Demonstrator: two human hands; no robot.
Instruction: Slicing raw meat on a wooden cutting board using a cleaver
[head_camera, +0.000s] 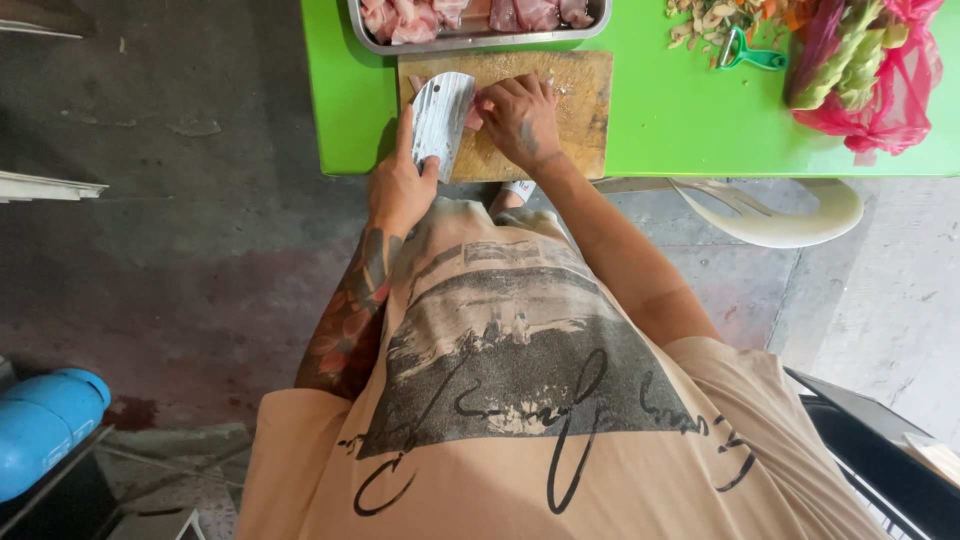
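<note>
The piece of raw meat (471, 118) lies on the wooden cutting board (572, 100) at the top centre of the frame, mostly hidden under your right hand (520, 120), which presses flat on it with fingers spread. Your left hand (400, 185) is closed round the handle of the cleaver (443, 115), its blade just beside those fingers. This looks like mid-slicing; the next cut calls for curled-back fingertips. Above sits a metal tray (470, 44) of meat on the green table (680, 125); a green peeler (750, 55) lies upper right.
</note>
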